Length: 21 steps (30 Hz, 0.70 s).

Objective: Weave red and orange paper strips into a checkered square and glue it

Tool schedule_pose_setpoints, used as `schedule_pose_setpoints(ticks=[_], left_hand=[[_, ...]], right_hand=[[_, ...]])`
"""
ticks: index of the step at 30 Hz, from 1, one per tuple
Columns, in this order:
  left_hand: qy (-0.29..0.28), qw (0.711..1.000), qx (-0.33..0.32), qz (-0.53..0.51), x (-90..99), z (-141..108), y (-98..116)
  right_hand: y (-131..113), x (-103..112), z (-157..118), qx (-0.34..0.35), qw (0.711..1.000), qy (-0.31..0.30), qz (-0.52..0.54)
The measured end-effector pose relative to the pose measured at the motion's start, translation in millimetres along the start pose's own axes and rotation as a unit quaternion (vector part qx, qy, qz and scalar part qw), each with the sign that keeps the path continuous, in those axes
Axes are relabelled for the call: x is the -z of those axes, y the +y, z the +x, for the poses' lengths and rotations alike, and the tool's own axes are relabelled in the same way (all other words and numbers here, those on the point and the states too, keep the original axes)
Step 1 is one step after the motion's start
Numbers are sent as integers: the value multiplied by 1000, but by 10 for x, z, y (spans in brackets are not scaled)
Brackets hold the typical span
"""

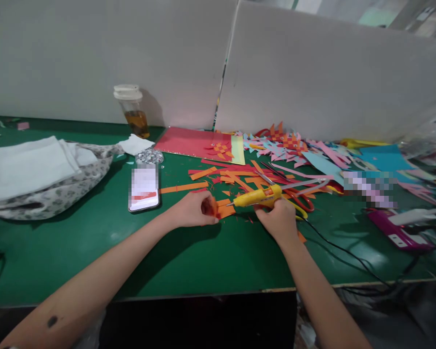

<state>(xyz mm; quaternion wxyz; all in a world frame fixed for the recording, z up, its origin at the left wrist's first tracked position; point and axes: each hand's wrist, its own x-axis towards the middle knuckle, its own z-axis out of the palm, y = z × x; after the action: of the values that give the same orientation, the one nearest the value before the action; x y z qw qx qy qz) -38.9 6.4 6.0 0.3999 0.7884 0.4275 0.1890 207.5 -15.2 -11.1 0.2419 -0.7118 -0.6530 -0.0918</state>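
In the head view my right hand (279, 218) is wrapped round a yellow hot glue gun (257, 196). Its metal nozzle points left, close to the orange paper strips (225, 210) by my left hand (195, 209). The left fingers are pinched on an orange paper piece, whose exact shape is partly hidden by them. Orange and red paper strips (240, 177) lie loosely just beyond both hands. Behind the glue gun rest scissors (304, 201) with red and yellow handles partly covered by paper and my hand.
A phone (144, 188) lies left of my hands, with a lidded cup (133, 111) behind it. White cloth (29, 165) covers the left side. Paper fish (288, 140) and scraps pile at the back right. A purple power strip (397, 231) and black cable (337, 247) are at right.
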Motion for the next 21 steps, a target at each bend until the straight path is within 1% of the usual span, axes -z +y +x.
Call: schedule_pose_setpoints(ticks=[3,5,10,13,16,21], left_hand=[[0,999,-1,-32,1,-5,-7],[7,999,0,-33,-5,-5,-9],[15,1000,-6,-24,-37,-3,-5],[30,999,-9,-15,-71,3,-13],[48,999,-11,10,-116,16,-39],[52,997,-21,43,-155,32,-71]], right_hand=[[-1,2,9,-40,998,-1,44],[-4,1,18,-66,996,4,59],[15,16,44,-151,985,52,59],[28,39,53,-186,974,85,93],[31,57,55,-190,971,92,113],[22,53,53,-169,977,81,102]])
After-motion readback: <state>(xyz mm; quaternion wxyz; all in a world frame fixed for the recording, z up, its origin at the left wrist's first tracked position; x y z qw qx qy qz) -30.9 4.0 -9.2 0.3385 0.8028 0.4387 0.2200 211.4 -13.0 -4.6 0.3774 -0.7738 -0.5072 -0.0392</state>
